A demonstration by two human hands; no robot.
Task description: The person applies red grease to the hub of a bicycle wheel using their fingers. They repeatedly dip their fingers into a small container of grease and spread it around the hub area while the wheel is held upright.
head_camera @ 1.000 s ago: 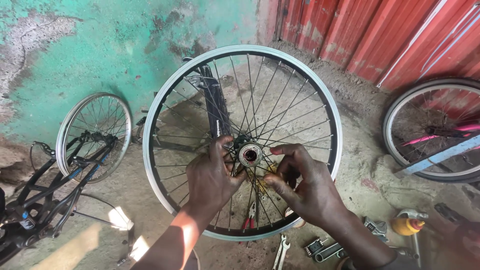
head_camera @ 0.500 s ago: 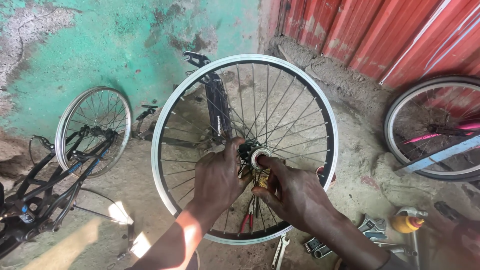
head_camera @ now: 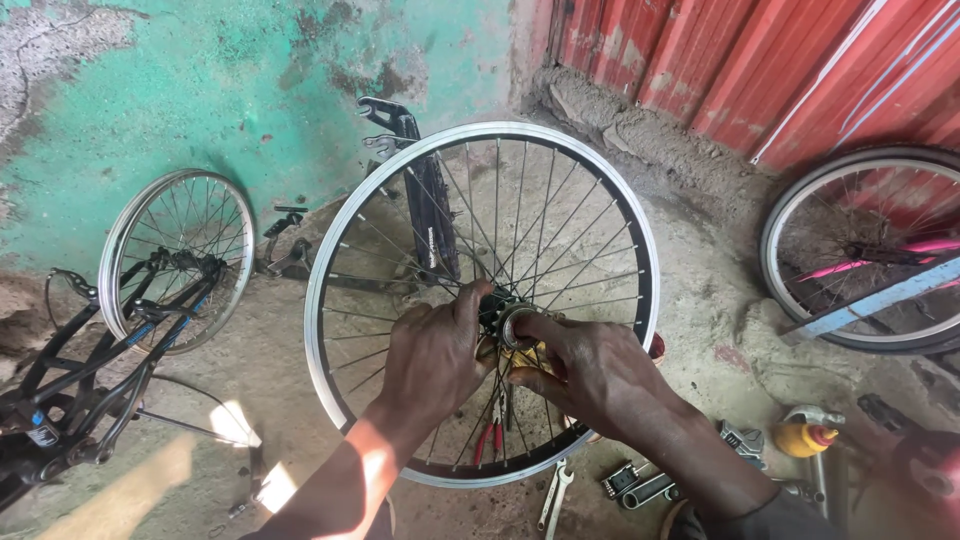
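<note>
A spoked bicycle wheel with a silver rim (head_camera: 340,240) stands upright in front of me. At its centre sits the hub with a toothed sprocket (head_camera: 497,316). My left hand (head_camera: 432,358) grips the hub from the left, thumb up against the sprocket. On the other side, my right hand (head_camera: 580,368) has its fingers closed on the hub's metal end. Behind the wheel a black bicycle fork (head_camera: 425,200) stands inverted.
A black bicycle frame (head_camera: 90,390) with a small wheel (head_camera: 180,255) lies at the left against the green wall. Another wheel (head_camera: 860,250) leans on the red corrugated sheet at right. Spanners (head_camera: 552,497), red-handled pliers (head_camera: 488,440) and a yellow bottle (head_camera: 800,437) lie on the dirt floor.
The view has shifted so the wheel sits a little lower and more to the right. My right hand has closed in from the right side onto the hub; my left hand stays on it.
</note>
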